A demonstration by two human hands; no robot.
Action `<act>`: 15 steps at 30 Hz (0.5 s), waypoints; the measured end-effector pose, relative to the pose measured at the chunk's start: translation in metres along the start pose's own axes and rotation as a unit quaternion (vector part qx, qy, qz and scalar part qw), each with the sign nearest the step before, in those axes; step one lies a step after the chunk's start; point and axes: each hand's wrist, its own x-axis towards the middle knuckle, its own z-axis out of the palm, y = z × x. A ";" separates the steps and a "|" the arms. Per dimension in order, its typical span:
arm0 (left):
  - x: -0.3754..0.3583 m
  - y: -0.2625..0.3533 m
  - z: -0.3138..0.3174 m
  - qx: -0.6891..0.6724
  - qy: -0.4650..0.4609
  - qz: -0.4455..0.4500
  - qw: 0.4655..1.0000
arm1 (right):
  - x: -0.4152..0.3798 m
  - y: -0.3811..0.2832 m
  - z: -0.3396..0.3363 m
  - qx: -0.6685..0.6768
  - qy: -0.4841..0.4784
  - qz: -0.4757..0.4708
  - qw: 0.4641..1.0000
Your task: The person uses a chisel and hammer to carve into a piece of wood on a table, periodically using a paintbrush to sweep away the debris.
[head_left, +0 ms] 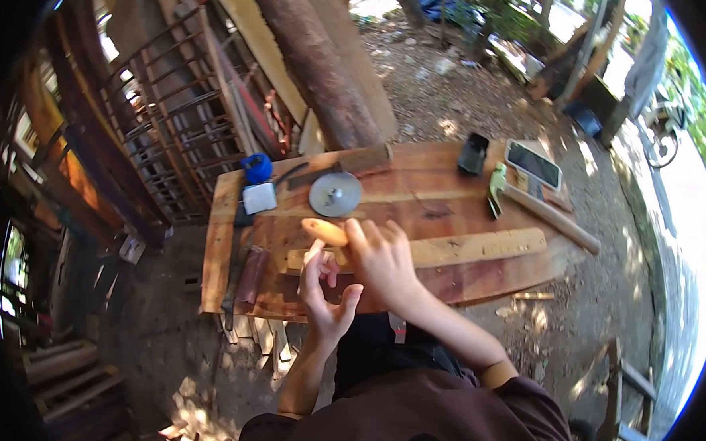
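A smooth, rounded orange-brown wooden piece, like a tool handle (pixel 324 231), with a small dark mark near its far end, is gripped by my right hand (pixel 384 262) above the table. Just below it, my left hand (pixel 327 295) is palm up with thumb and fingers apart, its index fingertip right at the piece's underside. Beneath both hands lies a long pale wooden strip (pixel 479 247) on the wooden tabletop (pixel 428 156). A grey metal disc (pixel 335 194) with a hub in its middle rests just beyond the held piece.
On the table's right are a claw hammer (pixel 549 219), a phone (pixel 534 164) and a black box-like holder (pixel 473 153). Leftward sit a blue tape-like item (pixel 256 167), a white block (pixel 260 198) and a reddish-brown block (pixel 253 273). Boards and a log (pixel 314 55) lean behind.
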 end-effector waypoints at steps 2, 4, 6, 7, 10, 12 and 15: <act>0.005 -0.006 -0.013 0.033 0.039 -0.027 0.998 | 0.010 -0.029 0.014 0.098 -0.009 -0.004 0.995; 0.019 -0.006 -0.026 0.006 0.095 -0.012 0.995 | 0.014 -0.045 0.036 0.142 -0.027 -0.005 0.989; 0.031 0.005 -0.047 0.082 0.102 -0.052 0.990 | 0.018 -0.054 0.044 0.205 -0.026 -0.005 0.978; 0.036 0.002 -0.054 0.104 0.117 -0.066 0.986 | 0.018 -0.058 0.045 0.234 -0.017 0.007 0.972; 0.042 0.012 -0.069 0.214 0.041 -0.113 0.969 | 0.014 -0.056 0.038 0.277 -0.049 0.000 0.960; 0.041 0.007 -0.072 0.205 0.053 -0.092 0.973 | 0.012 -0.047 0.001 0.352 -0.124 0.036 0.927; 0.045 0.007 -0.065 0.197 0.101 -0.091 0.971 | -0.003 -0.004 -0.052 0.334 -0.126 0.042 0.933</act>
